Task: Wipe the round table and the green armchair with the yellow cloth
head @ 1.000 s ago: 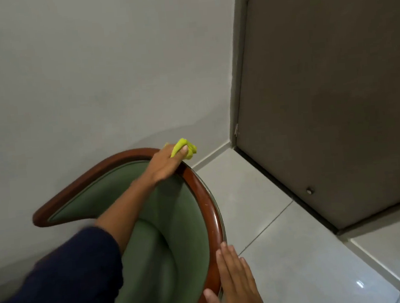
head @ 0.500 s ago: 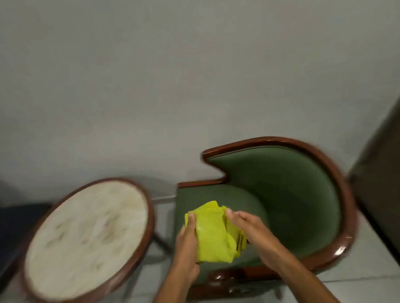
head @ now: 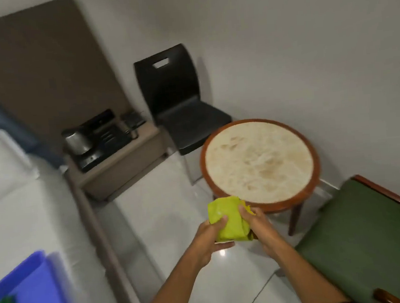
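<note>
**View swings off the armchair; cloth being refolded between both hands**

Head view: A second ago the left hand was rubbing the cloth along the chair's wooden back rail, the right resting flat on the rim. Half a second ago both hands had brought the cloth together over the seat. Now the view has turned left, so the round table sits centre-right and only the seat of the green armchair shows at the right edge. The yellow cloth is bunched in the air above the floor, just this side of the table's near rim and touching neither piece of furniture. The left hand is closed on its lower left side, thumb pressed over the fabric; the right hand pinches its right edge, fingers curled in.

The step in hand looks like regathering or folding the cloth between surfaces. The tabletop looks mottled, though whether that is pattern or dirt cannot be told. The next move probably calls for a flat, fresh face on the cloth, one hand taking it fully, then a short reach forward onto the tabletop.
</note>
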`<state>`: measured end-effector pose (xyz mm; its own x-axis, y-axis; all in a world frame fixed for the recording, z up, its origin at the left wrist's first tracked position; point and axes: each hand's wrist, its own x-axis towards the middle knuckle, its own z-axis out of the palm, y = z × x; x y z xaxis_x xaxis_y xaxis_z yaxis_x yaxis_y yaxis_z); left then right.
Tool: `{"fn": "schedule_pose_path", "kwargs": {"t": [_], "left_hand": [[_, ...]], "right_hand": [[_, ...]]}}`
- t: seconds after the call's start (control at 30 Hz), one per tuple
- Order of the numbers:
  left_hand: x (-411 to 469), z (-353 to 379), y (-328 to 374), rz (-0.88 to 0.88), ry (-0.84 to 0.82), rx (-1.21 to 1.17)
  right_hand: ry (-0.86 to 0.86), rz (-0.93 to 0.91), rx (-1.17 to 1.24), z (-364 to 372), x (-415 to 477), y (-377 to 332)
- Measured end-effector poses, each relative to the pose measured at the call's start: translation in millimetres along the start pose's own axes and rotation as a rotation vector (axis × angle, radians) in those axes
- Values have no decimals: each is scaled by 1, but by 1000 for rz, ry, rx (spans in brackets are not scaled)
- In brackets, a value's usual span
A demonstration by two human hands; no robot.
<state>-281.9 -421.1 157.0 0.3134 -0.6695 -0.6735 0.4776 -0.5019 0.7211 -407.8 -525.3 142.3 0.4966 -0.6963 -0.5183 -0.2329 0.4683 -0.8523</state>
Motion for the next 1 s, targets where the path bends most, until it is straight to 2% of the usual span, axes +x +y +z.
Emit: {"fn": "schedule_pose_path", "kwargs": {"t": [0.13,0.3,0.37,0.43,0.5,0.57,0.63,0.7,0.73,0.8,0.87,0.93,1.0], "left_hand": [[-3,-96,-20,-4,201,-102],[-20,-215,-58,1,364,-275],[-28,-263,-71,42,531,-307],[-40,-321,-90,104,760,-294],[-57,-378,-115,147,947,-246],[-77,-427,-140,187,1083,-155],[-95,-471,-164,141,1165,-3],[-108,-500,-190,99,1181,141],[-110,-509,-203,62,1130,193],[-112,-520,-223,-113,958,385],[-110,-522,-233,-303,870,609],[-107,-522,-226,-294,937,698],[-107,-519,-208,-274,1020,750]], "right_hand": [[-214,121,-213,87,28,18],[-464,325,-383,213,46,42],[-514,334,-488,269,46,53],[-537,216,-618,341,40,71],[-602,19,-807,415,28,95],[-760,-186,-974,477,15,121],[-934,-332,-1095,531,2,149],[-1053,-462,-1232,565,-9,173],[-1083,-548,-1348,574,-11,186],[-1096,-765,-1659,580,-11,206],[-1136,-899,-1835,574,-8,215],[-1144,-905,-1800,569,-3,214],[-1075,-858,-1685,560,3,201]]}}
